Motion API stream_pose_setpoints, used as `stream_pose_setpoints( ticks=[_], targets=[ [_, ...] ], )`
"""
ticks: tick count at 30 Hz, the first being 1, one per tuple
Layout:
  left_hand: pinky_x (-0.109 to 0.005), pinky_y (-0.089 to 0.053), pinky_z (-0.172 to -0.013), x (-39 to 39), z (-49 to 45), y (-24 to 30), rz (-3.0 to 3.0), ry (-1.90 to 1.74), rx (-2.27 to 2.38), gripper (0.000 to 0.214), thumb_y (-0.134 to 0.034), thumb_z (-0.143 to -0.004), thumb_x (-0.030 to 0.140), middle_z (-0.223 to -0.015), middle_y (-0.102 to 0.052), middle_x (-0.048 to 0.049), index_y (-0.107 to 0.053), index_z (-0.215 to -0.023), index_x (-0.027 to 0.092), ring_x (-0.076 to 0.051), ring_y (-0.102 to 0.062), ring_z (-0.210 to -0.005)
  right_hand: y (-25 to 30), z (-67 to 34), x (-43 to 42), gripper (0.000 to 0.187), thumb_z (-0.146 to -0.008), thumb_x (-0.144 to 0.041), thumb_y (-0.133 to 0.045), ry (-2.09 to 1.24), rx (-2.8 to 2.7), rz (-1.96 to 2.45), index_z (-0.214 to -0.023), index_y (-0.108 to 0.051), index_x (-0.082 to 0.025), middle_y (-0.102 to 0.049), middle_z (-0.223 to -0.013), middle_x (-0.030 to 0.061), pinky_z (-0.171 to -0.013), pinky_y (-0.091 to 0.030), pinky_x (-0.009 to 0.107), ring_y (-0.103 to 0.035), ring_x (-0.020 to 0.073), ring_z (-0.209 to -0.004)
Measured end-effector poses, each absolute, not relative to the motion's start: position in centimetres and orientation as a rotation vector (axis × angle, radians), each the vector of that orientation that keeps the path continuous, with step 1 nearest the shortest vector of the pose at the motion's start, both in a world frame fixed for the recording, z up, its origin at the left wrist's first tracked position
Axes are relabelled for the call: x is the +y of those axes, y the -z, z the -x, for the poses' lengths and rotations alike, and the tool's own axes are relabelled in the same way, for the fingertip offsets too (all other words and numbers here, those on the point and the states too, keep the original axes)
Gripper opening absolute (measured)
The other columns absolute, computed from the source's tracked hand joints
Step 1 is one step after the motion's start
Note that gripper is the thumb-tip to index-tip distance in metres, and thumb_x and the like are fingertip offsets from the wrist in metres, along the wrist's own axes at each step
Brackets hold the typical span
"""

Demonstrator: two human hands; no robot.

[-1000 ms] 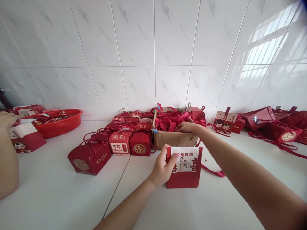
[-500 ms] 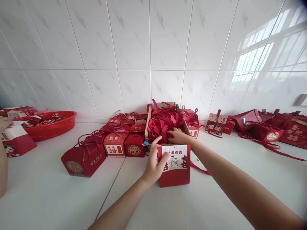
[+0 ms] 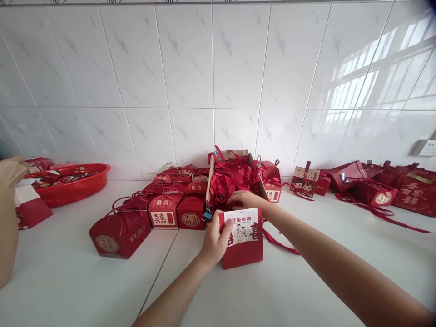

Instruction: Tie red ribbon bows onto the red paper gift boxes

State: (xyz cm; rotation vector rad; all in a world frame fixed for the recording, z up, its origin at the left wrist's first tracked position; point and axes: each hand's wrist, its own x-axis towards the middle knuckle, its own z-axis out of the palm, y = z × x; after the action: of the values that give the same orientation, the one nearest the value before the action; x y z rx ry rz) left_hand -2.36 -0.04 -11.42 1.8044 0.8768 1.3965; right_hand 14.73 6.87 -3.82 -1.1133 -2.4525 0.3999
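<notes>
My left hand (image 3: 215, 237) grips the left edge of a red gift box (image 3: 242, 240) with a white picture panel, held upright on the white counter. A red ribbon (image 3: 277, 240) trails from behind the box to the right. My right hand (image 3: 242, 199) reaches over the box top into a cardboard carton (image 3: 210, 175) full of red ribbons (image 3: 231, 177); its fingers are curled among them, and what they hold is hidden.
Several closed red gift boxes (image 3: 163, 209) with rope handles stand left of the carton. A red basin (image 3: 73, 184) sits far left beside another person's arm (image 3: 8, 218). More red boxes and bags (image 3: 374, 186) line the tiled wall at right.
My right hand has drawn back from deep in the carton toward the top of the gift box. The view has tilted up slightly. My left hand keeps its grip.
</notes>
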Motion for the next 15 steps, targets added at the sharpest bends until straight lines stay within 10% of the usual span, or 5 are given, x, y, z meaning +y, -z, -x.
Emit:
stream_pose_setpoints(
  ticks=[15],
  targets=[
    [-0.029, -0.048, -0.078, -0.3, 1.8, 11.5, -1.781, -1.495, 0.889, 0.023, -0.046, -0.092, 0.042, -0.086, -0.062, -0.0033, -0.049, -0.095, 0.019, -0.018, -0.061, -0.082, 4.0, -12.8, 9.2, 0.033, -0.095, -0.027, -0.042, -0.980, -2.005, 1.269, -0.106, -0.069, -0.013, -0.070, -0.103, 0.0069, -0.079, -0.050, 0.026, -0.064, 0.0148, -0.084]
  ],
)
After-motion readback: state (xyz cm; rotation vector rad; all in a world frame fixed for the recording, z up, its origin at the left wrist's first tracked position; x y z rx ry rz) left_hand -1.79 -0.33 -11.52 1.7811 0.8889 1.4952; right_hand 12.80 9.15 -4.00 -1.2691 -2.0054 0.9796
